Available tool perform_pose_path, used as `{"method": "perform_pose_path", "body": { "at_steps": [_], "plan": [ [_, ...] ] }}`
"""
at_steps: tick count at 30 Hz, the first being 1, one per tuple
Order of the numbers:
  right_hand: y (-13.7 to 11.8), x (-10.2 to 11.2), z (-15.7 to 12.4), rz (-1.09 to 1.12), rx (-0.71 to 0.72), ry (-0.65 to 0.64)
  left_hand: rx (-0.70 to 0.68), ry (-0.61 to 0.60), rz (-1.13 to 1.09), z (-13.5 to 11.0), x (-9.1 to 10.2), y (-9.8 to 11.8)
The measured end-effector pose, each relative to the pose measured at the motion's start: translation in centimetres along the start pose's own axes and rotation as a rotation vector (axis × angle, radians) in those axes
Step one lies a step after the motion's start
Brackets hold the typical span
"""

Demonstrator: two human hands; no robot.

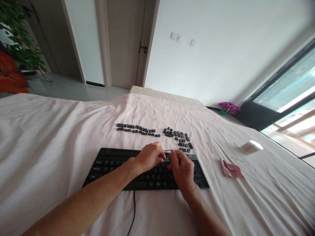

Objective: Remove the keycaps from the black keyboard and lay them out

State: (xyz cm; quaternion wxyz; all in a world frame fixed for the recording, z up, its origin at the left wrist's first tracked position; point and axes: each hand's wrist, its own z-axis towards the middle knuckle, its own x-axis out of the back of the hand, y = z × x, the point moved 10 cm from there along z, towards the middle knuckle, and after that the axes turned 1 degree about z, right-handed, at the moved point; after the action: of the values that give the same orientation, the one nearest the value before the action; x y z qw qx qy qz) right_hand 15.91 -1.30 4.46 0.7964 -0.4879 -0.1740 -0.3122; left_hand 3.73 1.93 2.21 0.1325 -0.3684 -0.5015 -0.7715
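Note:
A black keyboard (110, 162) lies on the bed, with keys in place on its left and middle and bare key sockets at its right end. Above its upper middle, my left hand (150, 157) is closed, thumb and fingers pinched near a small dark piece too hidden to name. Close beside it, my right hand (183, 168) is closed around a thin wire tool (189, 155), whose fine ends stick out past the knuckles. The two hands' fingertips nearly meet. Loose black keycaps (136, 127) lie in rows beyond the keyboard, with another group (169, 133) farther right.
A pale floral sheet (98, 124) with folds covers the bed. To the right are a pink cloth (231, 170), a white round container (252, 147) and several cotton swabs (237, 159). The keyboard's black cable (134, 209) runs toward me.

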Motion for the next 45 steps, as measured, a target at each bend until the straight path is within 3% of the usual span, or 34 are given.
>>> {"method": "perform_pose_path", "body": {
  "at_steps": [7, 14, 21, 25, 30, 38, 45],
  "plan": [
    [1.4, 0.4, -0.7, 0.113, -0.208, 0.028, 0.045, 0.031, 0.027, -0.1, 0.0, -0.3],
    [-0.4, 0.2, -1.4, 0.071, -0.057, -0.014, 0.078, 0.025, 0.035, -0.2, -0.1, -0.6],
    [-0.4, -0.5, -1.5, 0.006, -0.062, -0.012, 0.074, 0.029, 0.042, -0.2, -0.1, -0.5],
    [-1.1, -0.8, -0.6, -0.079, -0.062, -0.019, 0.08, 0.032, 0.065, -0.2, 0.0, -0.5],
    [-3.0, -2.1, 1.4, -0.267, 0.066, -0.114, 0.098, 0.021, 0.11, -0.1, 0.0, -0.5],
    [0.7, -0.9, 0.4, 0.023, -0.137, 0.001, 0.055, -0.017, 0.035, 0.1, 0.0, -0.6],
    [0.6, 0.0, -0.5, 0.016, -0.073, 0.057, 0.044, 0.014, 0.031, 0.2, 0.0, -0.6]
  ]
}}
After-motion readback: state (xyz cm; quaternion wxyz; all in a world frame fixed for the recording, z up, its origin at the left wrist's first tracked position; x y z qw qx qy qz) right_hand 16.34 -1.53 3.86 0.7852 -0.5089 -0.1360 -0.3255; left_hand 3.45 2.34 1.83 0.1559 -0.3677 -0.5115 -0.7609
